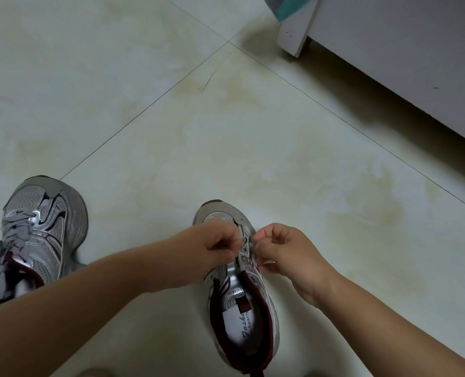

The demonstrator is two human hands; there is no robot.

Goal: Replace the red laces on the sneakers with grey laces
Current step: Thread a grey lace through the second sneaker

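Nearest the camera, two bare forearms are seen reaching forward over a silver-grey mesh sneaker with a dark maroon collar (pixel 242 289), which stands on the pale tiled floor (pixel 171 131) at lower centre, toe pointing away. Its white insole with printed lettering is exposed, and the tongue is laid open. Over the lower eyelets the left hand (pixel 212 247) is held with fingers curled, and something thin and pale is pinched between its fingertips; whether this is a grey lace cannot be told with certainty, as the detail is small and blurred. The right hand (pixel 283 248) is placed just beside it on the other side of the eyelet row, its thumb and forefinger brought together on a similar pale strand at the shoe's edge. The two hands are close but not touching.

Well apart to the left, a second matching silver-grey sneaker (pixel 40 232) is set on the floor, already threaded with flat grey laces (pixel 15 235) whose loose ends are trailed near its maroon collar.

At upper right, a white board-sided piece of furniture (pixel 389 58) is seen, with a teal and grey cloth (pixel 283 6) at its top corner.
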